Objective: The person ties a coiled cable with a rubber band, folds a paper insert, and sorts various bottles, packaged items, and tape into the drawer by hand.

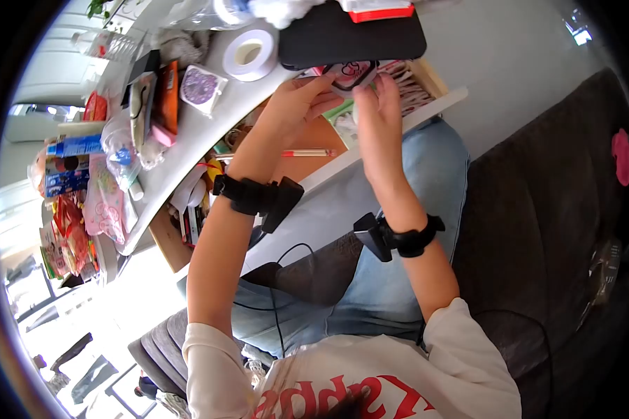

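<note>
A small clear item with a black outline and pink print (349,75) is between my two hands, just below a black flat case (349,38). My left hand (304,101) has its thumb and index finger closed on the item's left edge. On the lower right edge, the bent fingers of my right hand (377,108) pinch it. Both hands are above an open drawer (314,183), which holds wrapped sticks (409,87), a green and white packet (342,119) and red and white pens (309,153).
A roll of white tape (249,54), a purple-patterned box (203,89) and an orange packet (166,98) lie on the white desk (213,129). Bags and boxes crowd its left end. A dark sofa (538,209) is at the right. Black cables cross near my legs.
</note>
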### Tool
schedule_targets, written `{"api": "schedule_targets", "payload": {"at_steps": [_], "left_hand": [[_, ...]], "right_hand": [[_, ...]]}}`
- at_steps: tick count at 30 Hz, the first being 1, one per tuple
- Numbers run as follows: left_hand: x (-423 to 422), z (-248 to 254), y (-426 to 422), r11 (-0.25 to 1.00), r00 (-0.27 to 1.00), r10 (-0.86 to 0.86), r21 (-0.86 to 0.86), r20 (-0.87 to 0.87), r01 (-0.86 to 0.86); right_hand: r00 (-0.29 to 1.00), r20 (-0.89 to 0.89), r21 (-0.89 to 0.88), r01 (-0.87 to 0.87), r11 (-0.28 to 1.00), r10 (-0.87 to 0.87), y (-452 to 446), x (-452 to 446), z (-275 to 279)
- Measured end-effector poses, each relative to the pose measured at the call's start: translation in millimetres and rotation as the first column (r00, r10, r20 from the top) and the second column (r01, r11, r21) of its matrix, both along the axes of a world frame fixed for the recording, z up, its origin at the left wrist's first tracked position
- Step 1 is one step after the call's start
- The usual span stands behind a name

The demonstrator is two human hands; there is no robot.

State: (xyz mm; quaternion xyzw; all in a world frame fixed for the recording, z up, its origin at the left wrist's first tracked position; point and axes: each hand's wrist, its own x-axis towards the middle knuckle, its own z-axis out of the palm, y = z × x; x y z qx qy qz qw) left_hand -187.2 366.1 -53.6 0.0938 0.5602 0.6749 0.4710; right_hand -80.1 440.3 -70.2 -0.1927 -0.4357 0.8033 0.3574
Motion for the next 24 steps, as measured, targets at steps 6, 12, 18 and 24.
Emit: {"api": "schedule_targets", "payload": {"at_steps": [6,12,18,24], "left_hand": [[-2.7,-15.9,21.1,0.998,0.999,0.05,-0.045,-0.01,-0.051],[-7.6,-20.7,33.5,0.997,0.998,0.042,-0.069,-0.04,-0.045],[3.0,-5.1,46.6,0.986,0.992,0.016,-0.163,-0.124,-0.036],[4.8,-3.5,45.1,0.98,0.987,0.018,-0.192,-0.158,-0.048]], "right_hand": [[0.903,0.255,0.756,0.038,0.654,-0.347,-5.7,9.5,-9.1],[0.894,0.29,0.775,-0.01,0.632,-0.341,18.1,10.6,-4.5],[0.886,0.261,0.733,0.076,0.676,-0.384,29.5,-0.3,-7.6],[0.858,0.296,0.794,0.023,0.608,-0.419,42.3,-12.5,-2.1]]}}
